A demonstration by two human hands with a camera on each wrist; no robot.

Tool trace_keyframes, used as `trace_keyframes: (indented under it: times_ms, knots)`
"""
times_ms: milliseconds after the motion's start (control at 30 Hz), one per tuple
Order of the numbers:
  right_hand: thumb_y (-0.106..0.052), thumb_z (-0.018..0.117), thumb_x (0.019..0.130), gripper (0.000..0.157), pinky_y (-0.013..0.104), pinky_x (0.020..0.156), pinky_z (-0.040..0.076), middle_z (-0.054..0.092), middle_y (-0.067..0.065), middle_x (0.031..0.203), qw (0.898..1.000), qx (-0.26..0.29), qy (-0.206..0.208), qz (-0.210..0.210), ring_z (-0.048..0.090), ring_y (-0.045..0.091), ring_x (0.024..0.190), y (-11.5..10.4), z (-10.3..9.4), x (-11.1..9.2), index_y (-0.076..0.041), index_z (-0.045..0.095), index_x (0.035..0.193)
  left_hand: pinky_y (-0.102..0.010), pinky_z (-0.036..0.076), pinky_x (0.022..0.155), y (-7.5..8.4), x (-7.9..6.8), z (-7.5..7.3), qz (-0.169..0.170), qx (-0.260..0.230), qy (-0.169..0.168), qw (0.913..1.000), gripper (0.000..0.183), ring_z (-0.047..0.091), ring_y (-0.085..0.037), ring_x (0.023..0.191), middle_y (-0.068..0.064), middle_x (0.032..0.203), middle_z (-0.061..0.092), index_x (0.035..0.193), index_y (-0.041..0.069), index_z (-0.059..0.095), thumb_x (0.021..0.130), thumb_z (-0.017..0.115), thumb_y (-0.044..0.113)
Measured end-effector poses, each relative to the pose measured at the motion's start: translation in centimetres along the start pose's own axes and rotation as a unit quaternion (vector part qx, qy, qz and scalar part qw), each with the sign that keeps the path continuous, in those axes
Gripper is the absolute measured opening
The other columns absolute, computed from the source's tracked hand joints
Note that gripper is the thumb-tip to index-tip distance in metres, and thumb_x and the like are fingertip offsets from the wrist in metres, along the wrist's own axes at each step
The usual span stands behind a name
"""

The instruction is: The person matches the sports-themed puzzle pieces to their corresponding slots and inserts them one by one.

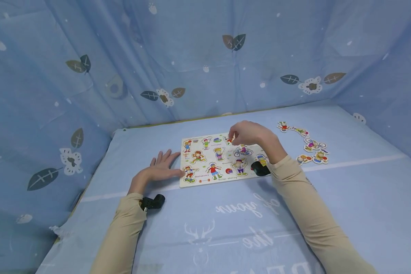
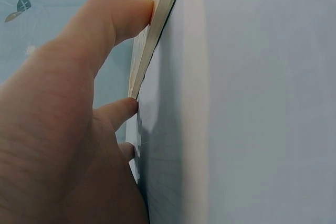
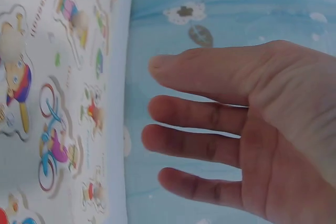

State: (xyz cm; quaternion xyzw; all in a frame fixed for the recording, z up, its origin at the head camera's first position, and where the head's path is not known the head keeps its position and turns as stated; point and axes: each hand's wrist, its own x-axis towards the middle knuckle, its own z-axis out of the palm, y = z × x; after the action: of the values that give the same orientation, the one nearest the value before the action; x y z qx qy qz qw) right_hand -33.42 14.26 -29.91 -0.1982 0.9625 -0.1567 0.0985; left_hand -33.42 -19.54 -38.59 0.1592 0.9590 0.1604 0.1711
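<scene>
Pale blue cloth (image 1: 363,198) is spreading beneath a white picture board (image 1: 203,166) that is lying near the middle of the head view. The left hand (image 1: 160,169) is resting at the board's 9 o'clock, its fingers spreading wide and gripping nothing, its thumb (image 2: 126,17) touching the board's edge. The right hand (image 1: 250,133) is hovering around the board's 1 o'clock; its fingers are extending loosely with narrow gaps between them and holding nothing, though whether a fingertip is touching the board I cannot tell. A cyclist figure (image 1: 243,151) is showing at the board's 2 o'clock. Five loose pieces (image 1: 314,145) are forming an arc from the board's 2 to 3 o'clock, and a leaf-printed curtain (image 1: 205,45) is hanging at 12 o'clock.
</scene>
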Motion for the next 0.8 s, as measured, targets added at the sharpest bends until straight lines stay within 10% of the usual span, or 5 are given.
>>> trace_keyframes:
  times_ms: [800]
  knots:
    - [-0.011, 0.057, 0.096, 0.027, 0.047, 0.087, 0.051, 0.067, 0.016, 0.115, 0.995, 0.053, 0.071, 0.037, 0.063, 0.029, 0.102, 3.3, -2.0, -1.5, -0.004, 0.066, 0.120, -0.065, -0.005, 0.117, -0.1, 0.2, 0.0, -0.003, -0.003, -0.002, 1.0000, 0.102, -0.014, -0.044, 0.149, -0.018, 0.166, -0.002, 0.160, 0.020, 0.017, 0.081, 0.060, 0.067]
